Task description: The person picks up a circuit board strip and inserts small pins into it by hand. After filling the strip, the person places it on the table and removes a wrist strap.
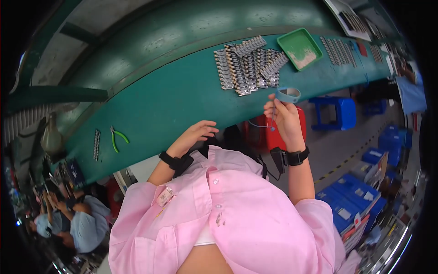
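Observation:
My right hand (289,122), raised at the table's front edge, grips a light blue anti-static wrist strap (288,97) between thumb and fingers. The strap forms a loop, and its thin blue cord (258,125) hangs beside the hand and runs left toward the table edge. My left hand (190,137) is at the front edge of the green table (159,102), with fingers apart and nothing in them. Beyond the strap lies a pile of strip-shaped circuit boards (248,66). Each wrist wears a black band with a small device.
A green tray (290,42) with pale bits sits right of the pile, beside more board strips (338,51). Green-handled pliers (119,138) and one strip (96,145) lie at left. Red (275,138) and blue stools (345,113) stand at right. Another person (89,226) sits lower left.

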`<state>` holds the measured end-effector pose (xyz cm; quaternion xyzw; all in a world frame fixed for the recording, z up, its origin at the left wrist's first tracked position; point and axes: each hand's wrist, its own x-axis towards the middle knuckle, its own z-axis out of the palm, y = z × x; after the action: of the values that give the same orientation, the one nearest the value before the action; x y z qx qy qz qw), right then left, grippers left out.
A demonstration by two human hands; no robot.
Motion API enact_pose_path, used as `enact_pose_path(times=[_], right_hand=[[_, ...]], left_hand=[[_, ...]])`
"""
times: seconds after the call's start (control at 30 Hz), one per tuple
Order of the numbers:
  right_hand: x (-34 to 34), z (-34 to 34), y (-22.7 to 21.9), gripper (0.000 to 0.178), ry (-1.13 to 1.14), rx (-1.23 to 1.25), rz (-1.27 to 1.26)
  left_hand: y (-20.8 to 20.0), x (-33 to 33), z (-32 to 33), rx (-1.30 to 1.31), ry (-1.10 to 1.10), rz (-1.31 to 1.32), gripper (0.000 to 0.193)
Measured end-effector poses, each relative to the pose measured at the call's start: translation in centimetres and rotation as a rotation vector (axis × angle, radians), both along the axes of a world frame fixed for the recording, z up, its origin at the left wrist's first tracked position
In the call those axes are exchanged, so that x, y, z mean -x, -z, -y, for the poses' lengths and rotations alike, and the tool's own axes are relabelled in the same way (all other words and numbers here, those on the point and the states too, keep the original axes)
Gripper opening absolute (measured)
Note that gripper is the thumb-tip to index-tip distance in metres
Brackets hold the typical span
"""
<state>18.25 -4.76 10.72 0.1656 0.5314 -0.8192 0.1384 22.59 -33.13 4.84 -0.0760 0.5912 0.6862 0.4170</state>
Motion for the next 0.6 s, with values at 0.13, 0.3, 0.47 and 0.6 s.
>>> enact_pose_path(times=[0.13,0.3,0.47,0.6], right_hand=[[1.4,1.5,-2.9,0.02,0.005,-0.184,-0.233],[8.4,6.7,-3.2,0.024,-0.131,-0.39,-0.384],[14.8,10.4,3.2,0.03,-0.211,-1.162,-0.571],[6.6,17.2,2.4,0.035,-0.374,-0.994,-1.081]], left_hand=[[-0.3,1.1,-1.2,0.049,0.07,-0.061,0.034],[-0.7,-1.2,2.0,-0.052,-0.146,0.009,0.032],[0.0,-3.3,6.1,-0.143,-0.573,0.047,0.028],[3.0,-2.3,9.2,-0.221,-1.065,0.152,0.028]])
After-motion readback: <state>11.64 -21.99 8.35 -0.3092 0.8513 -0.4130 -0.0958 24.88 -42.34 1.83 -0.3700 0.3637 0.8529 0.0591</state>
